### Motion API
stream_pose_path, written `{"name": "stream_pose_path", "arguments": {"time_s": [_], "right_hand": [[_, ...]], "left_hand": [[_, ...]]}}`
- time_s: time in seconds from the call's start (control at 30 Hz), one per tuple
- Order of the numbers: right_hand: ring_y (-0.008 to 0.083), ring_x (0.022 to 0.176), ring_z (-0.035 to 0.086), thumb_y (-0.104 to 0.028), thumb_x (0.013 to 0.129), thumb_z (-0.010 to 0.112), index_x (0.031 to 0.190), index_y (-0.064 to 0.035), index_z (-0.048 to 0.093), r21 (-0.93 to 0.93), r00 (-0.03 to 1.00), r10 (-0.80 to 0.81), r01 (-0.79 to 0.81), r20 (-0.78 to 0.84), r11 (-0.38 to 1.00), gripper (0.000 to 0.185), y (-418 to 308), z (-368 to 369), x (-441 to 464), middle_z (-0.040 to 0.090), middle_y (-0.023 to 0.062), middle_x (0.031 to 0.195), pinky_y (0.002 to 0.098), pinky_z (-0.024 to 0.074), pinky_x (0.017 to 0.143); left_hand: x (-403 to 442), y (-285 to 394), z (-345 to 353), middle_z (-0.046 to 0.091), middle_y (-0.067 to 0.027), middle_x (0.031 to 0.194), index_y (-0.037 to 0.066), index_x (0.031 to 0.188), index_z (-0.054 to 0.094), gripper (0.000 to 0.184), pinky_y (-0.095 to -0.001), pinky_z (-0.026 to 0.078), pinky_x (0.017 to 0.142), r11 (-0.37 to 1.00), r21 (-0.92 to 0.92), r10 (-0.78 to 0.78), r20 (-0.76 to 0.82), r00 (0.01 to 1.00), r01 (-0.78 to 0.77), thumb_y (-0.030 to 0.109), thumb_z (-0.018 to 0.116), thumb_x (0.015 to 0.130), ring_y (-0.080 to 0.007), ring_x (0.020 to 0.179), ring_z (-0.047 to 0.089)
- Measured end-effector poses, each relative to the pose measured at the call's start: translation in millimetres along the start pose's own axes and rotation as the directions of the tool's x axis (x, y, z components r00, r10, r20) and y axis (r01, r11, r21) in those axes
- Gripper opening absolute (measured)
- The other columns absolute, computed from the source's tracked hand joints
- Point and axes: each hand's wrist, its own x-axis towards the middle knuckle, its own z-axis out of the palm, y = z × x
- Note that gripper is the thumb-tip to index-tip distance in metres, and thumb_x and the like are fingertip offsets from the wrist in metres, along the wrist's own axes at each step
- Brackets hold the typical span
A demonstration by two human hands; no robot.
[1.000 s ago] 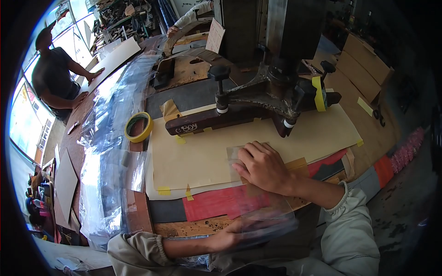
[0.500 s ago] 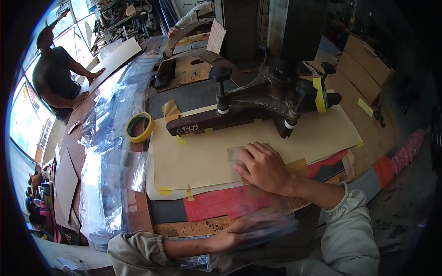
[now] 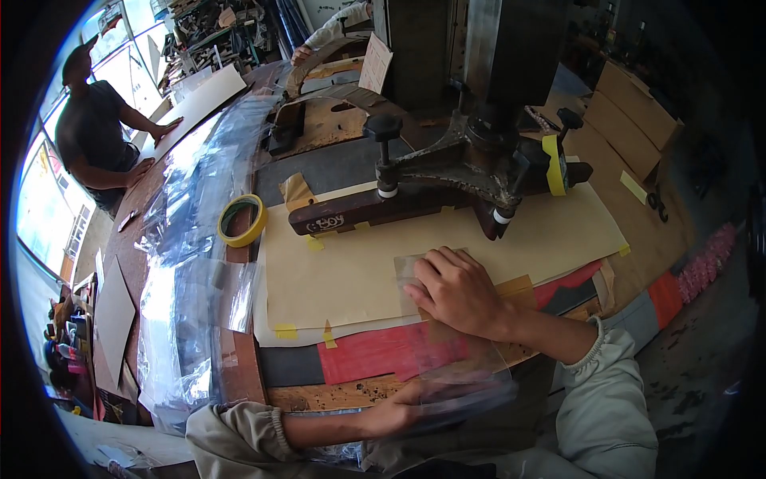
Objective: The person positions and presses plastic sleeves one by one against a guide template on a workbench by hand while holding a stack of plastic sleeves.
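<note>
My right hand (image 3: 456, 289) rests on the cream sheet (image 3: 351, 279), its fingers curled on the upper end of a clear plastic sheet (image 3: 471, 375). The plastic runs down past the table's front edge. Low at the front, my left hand (image 3: 396, 411) grips the plastic's lower part; its fingertips are partly hidden by the film. Small yellow tape pieces hold the cream sheet's edges. Just beyond my right hand, a dark bar (image 3: 383, 206) with white lettering lies across the sheet, under a metal clamp head (image 3: 471, 160). A brown paper piece (image 3: 517, 292) sits beside my right wrist.
A yellow tape roll (image 3: 242, 221) lies left of the cream sheet, near layered clear plastic bags (image 3: 179, 319). Another yellow roll (image 3: 554, 165) hangs on the clamp. Scissors (image 3: 657, 206) lie at right. A person (image 3: 96, 136) stands at the left; another person's hand (image 3: 302, 55) shows behind.
My hands and the plastic sheet stay in place. The person at the left has tilted their head slightly.
</note>
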Motion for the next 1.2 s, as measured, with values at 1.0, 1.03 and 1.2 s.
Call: {"name": "stream_pose_path", "arguments": {"time_s": [1.0, 1.03, 1.2], "right_hand": [[0.0278, 0.079, 0.056, -0.021, 0.078, 0.063, 0.082, -0.0005, 0.054, 0.027, 1.0, -0.012, 0.012, 0.012, 1.0, 0.022, 0, -1, 0, 0.055, 0.013, 0.081, 0.0378, 0.0469, 0.071], [0.0278, 0.079, 0.056, -0.021, 0.078, 0.063, 0.082, -0.0005, 0.054, 0.026, 1.0, -0.012, 0.011, 0.013, 1.0, 0.022, 0, -1, 0, 0.055, 0.013, 0.081, 0.0378, 0.0469, 0.071], [0.0277, 0.078, 0.056, -0.021, 0.078, 0.063, 0.082, -0.0002, 0.054, 0.023, 1.0, -0.015, 0.015, 0.014, 1.0, 0.023, -1, -1, 0, 0.055, 0.0131, 0.081, 0.0379, 0.0469, 0.071]], "left_hand": [[-2, -8, 1, 0.034, -0.0121, 0.142, 0.002, 0.137, 0.033, 0.051, -0.0388, 0.02, 0.11, 0.999, -0.045, 0.007, -0.044, 0.999, -0.009, 0.024, 0.045, 0.093, -0.0246, 0.133, 0.028], [-2, -7, 3, 0.034, -0.012, 0.142, 0.002, 0.137, 0.033, 0.051, -0.0388, 0.019, 0.11, 0.997, -0.071, -0.002, -0.045, 0.999, -0.001, 0.024, 0.045, 0.093, -0.0244, 0.133, 0.028], [-2, -1, 2, 0.031, -0.0118, 0.143, 0.002, 0.137, 0.032, 0.05, -0.0383, 0.018, 0.11, 1.0, -0.001, -0.013, -0.038, 0.999, 0.013, 0.023, 0.045, 0.093, -0.0241, 0.134, 0.025]]}}
